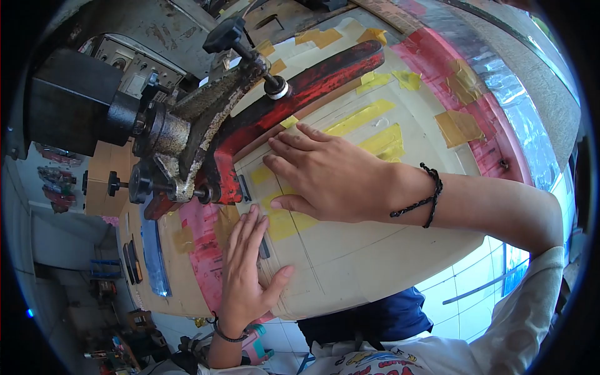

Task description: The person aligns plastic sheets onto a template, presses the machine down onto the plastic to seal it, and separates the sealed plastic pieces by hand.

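Note:
My right hand (331, 172) lies palm down on the cream board (369, 244), its fingertips beside the red and black bar (300, 97) and over strips of yellow tape (359, 119). My left hand (247, 269) rests at the board's lower left edge, fingers stretched out next to a small dark strip (264, 248). A metal clamp arm (212, 106) with black knobs holds the bar above the board. Pencil lines run across the board between my hands. What lies beneath my palms is hidden.
A black machine head (75, 100) stands at the upper left. Pink-red sheeting (203, 250) with brown tape lies under the board on both sides. Dark-handled tools (132, 259) and a blue strip (155, 250) are at the left. White floor tiles (462, 294) show below right.

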Available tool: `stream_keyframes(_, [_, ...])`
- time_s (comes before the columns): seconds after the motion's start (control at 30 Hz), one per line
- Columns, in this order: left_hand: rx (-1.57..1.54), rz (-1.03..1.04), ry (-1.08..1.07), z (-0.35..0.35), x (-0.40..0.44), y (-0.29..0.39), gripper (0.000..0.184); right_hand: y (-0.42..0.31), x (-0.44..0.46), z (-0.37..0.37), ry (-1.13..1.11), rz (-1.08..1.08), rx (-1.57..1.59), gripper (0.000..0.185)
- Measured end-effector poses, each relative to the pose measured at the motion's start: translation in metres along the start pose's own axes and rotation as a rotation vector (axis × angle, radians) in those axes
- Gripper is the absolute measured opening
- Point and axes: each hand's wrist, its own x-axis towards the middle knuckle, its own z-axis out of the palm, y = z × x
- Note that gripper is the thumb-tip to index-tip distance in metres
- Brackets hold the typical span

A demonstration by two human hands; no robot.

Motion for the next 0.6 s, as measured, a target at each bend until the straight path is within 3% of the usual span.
stream_keyframes(0.5, [0.000, 0.047, 0.043, 0.002, 0.000, -0.004, 0.075, -0.008, -0.014, -0.003, -0.082, 0.012, 0.005, 0.071])
stream_keyframes(0.6, [-0.004, 0.046, 0.047, 0.002, 0.000, -0.005, 0.075, -0.008, -0.014, 0.000, -0.006, -0.010, -0.002, 0.069])
